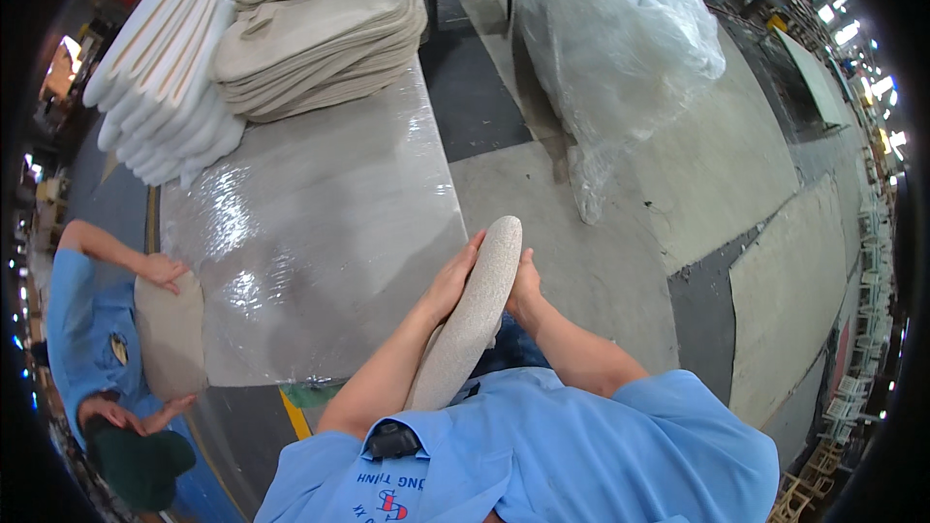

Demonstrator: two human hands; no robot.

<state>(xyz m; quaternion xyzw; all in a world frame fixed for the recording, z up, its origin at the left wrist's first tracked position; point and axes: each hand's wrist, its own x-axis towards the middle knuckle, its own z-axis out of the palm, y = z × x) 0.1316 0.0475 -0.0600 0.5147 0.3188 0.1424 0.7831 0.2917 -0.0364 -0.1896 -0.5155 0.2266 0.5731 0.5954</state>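
Observation:
In front of my chest I hold a beige fabric-covered cushion (475, 324), turned so that its long, curved edge faces up. Its rounded far end points away from me. My left hand (455, 276) presses on its left side with the fingers along the fabric. On the opposite side, my right hand (524, 288) grips it, with some fingers hidden behind the cushion. The table (339, 232), covered with shiny clear plastic, lies just left of the cushion. At its far end rest a stack of beige fabric covers (320, 39) and a stack of white foam pads (170, 77).
At the table's left side a co-worker (97, 329) in blue holds another beige cushion (170, 329). A large clear plastic bag (620, 39) with white contents stands on the floor ahead. Flat sheets (794, 281) cover floor at right; chair frames (852, 397) line the far right.

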